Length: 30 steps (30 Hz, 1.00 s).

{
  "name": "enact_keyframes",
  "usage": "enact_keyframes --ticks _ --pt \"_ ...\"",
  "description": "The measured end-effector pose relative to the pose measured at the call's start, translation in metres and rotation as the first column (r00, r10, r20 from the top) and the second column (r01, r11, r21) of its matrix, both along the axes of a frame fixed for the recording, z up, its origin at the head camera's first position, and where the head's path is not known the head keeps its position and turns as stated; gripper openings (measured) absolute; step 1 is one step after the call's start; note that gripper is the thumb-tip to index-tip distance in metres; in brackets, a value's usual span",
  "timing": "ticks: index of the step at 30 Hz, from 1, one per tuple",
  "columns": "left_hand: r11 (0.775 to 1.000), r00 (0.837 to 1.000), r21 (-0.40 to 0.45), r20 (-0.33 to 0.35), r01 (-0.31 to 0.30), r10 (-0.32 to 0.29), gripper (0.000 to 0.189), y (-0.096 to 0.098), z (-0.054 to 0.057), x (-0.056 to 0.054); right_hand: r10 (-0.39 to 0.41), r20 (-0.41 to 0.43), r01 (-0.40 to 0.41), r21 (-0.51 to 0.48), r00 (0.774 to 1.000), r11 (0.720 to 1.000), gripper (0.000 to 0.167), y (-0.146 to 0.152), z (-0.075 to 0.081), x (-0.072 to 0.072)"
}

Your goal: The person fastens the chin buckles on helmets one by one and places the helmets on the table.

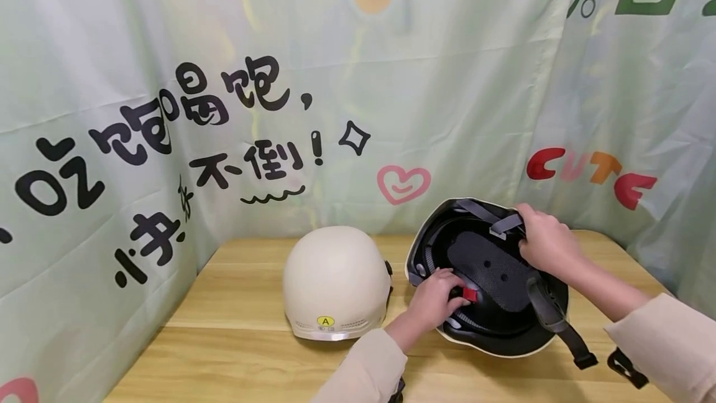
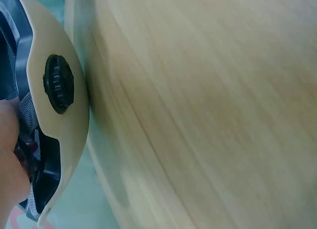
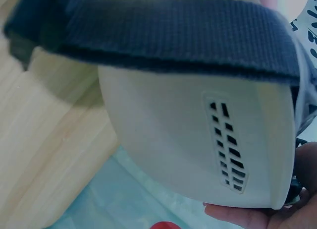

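Note:
An open-face helmet (image 1: 498, 269) lies on the table with its black padded inside turned up toward the head camera. My left hand (image 1: 429, 300) reaches into it, thumb and fingers around a chin-strap buckle with a red tab (image 1: 470, 295). The far right rim is gripped by my right hand (image 1: 548, 238), close to a grey strap (image 1: 506, 224). In the right wrist view, fingers (image 3: 237, 216) press on the pale shell (image 3: 163, 130) from outside, and a dark strap (image 3: 183, 35) crosses close to the camera. The left wrist view shows the shell's side with a round black fitting (image 2: 59, 84).
A second cream helmet (image 1: 335, 272) with a yellow sticker sits upright to the left. Loose strap ends with black buckles (image 1: 584, 359) hang at the right. A printed curtain (image 1: 458, 79) stands behind the wooden table (image 1: 235, 341).

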<state>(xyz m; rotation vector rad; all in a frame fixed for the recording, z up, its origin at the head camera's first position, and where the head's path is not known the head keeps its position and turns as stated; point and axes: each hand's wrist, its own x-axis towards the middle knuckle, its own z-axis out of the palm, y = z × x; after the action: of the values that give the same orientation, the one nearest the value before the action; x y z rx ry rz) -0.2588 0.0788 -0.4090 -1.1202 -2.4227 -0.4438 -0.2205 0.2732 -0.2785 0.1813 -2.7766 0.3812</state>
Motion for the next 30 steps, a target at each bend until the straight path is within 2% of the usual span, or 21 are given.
enact_keyframes --ticks 6,11,22,30 --pt "0.989 1.000 0.151 -0.002 0.007 -0.007 0.022 -0.004 0.012 -0.001 -0.031 -0.001 0.031 -0.016 1.000 0.999 0.054 0.009 -0.003 0.000" --pt "0.976 1.000 0.217 0.007 0.005 -0.006 0.022 -0.008 0.020 -0.003 -0.058 0.014 0.059 -0.045 0.998 0.997 0.055 0.015 -0.006 0.001" --pt "0.954 0.999 0.298 0.046 -0.026 0.012 0.022 -0.020 0.035 -0.005 -0.115 0.069 0.123 -0.131 0.991 0.984 0.050 0.021 -0.021 0.003" --pt "0.959 0.999 0.283 0.046 -0.020 0.007 0.024 -0.023 0.049 -0.009 -0.146 0.064 0.155 -0.154 0.987 0.976 0.054 0.026 -0.028 0.003"
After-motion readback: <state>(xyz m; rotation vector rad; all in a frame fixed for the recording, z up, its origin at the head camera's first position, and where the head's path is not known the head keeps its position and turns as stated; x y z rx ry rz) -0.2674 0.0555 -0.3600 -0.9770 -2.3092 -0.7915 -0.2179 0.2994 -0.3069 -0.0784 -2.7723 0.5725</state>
